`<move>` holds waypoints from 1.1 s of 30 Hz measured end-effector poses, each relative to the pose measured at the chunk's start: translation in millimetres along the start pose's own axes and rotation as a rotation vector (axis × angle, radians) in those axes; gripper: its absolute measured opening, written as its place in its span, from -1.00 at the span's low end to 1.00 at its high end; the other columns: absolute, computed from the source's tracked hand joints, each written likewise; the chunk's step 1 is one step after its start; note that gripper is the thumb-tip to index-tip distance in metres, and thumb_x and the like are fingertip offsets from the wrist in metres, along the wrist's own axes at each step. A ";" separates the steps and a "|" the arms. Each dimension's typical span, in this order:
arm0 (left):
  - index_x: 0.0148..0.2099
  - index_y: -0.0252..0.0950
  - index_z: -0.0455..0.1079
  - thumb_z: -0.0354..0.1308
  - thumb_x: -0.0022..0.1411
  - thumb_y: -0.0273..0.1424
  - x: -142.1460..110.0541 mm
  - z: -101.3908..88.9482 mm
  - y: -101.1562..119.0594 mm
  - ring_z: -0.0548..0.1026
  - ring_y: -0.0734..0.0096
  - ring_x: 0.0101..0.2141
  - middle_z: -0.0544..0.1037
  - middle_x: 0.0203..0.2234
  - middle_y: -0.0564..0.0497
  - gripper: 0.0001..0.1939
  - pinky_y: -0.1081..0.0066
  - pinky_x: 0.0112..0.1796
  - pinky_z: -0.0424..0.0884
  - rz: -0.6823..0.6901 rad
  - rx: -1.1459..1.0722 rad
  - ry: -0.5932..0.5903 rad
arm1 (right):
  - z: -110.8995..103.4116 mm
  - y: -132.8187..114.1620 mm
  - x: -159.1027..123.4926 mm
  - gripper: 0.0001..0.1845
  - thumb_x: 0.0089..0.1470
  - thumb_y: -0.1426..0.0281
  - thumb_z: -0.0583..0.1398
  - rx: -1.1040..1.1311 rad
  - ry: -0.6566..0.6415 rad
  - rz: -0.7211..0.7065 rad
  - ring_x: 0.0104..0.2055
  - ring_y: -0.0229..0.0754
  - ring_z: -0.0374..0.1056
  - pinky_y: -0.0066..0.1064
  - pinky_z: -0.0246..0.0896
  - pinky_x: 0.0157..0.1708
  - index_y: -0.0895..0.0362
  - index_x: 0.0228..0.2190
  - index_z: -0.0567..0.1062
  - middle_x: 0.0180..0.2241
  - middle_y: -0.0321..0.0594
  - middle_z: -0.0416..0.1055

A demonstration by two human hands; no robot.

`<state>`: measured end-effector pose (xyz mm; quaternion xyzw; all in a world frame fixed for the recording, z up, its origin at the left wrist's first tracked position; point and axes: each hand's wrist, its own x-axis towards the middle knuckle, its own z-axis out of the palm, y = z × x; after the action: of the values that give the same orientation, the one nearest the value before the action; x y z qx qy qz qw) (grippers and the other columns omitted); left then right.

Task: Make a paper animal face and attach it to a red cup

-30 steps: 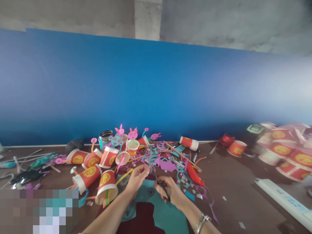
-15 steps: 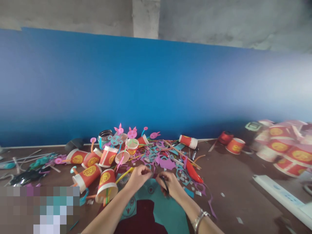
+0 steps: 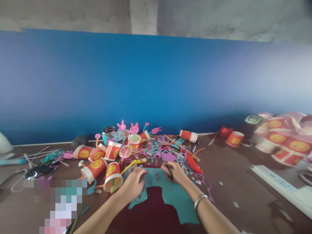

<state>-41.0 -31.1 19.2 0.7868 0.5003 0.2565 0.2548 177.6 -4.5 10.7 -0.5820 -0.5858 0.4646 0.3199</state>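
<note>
While paper cutting seems the step in hand, the left hand [image 3: 136,182] is half-curled at ten o'clock of the teal sheet [image 3: 180,203], its hold I cannot tell; at one o'clock, the right hand [image 3: 176,173] is wrapped around scissors [image 3: 168,168]. Another cut would call for steadying the teal sheet.

Right hand [image 3: 177,173] has dark-handled scissors [image 3: 169,170] by the far edge of a teal sheet [image 3: 179,203], left hand [image 3: 136,182] at its left side. Tipped red cups [image 3: 113,172] and purple scraps [image 3: 168,156] clutter the table [image 3: 219,201] beyond.
</note>
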 end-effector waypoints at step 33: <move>-0.08 -0.27 0.36 0.09 0.16 -0.45 -62.1 2.8 12.1 0.48 0.22 -0.28 0.49 -0.27 -0.06 -0.75 0.33 -0.36 0.48 0.175 0.695 -0.094 | 11.5 -18.5 -49.3 -0.74 -0.11 0.30 0.18 0.203 -0.807 0.425 -0.81 -0.41 0.23 -0.67 -0.07 -0.90 0.27 -0.47 0.52 -0.77 -0.38 0.35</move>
<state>-54.1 -92.9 15.8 0.8772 0.4761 0.0555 -0.0283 165.9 -52.7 31.7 -0.4275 -0.4828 0.7640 0.0193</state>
